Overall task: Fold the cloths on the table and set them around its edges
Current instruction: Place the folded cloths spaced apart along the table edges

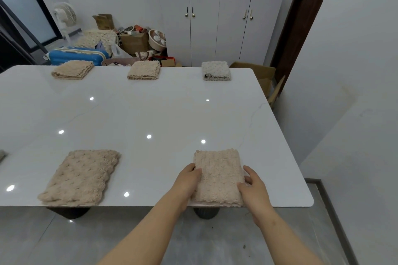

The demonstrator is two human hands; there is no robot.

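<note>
A folded beige cloth (pixel 218 175) lies at the near right edge of the white table (pixel 150 114). My left hand (pixel 188 180) holds its left side and my right hand (pixel 253 187) holds its right side, fingers curled over the edges. Another folded beige cloth (pixel 80 176) lies at the near left edge. Along the far edge sit two folded beige cloths (pixel 73 69) (pixel 143 70) and a paler folded cloth (pixel 216 71). A sliver of something grey (pixel 2 155) shows at the left border.
Behind the table stand a white cabinet (pixel 221 28) with clutter on top, a blue suitcase (pixel 77 55), cardboard boxes (pixel 134 42) and a fan (pixel 64 15). An open cardboard box (pixel 261 77) sits by the far right corner. A wall runs close on the right.
</note>
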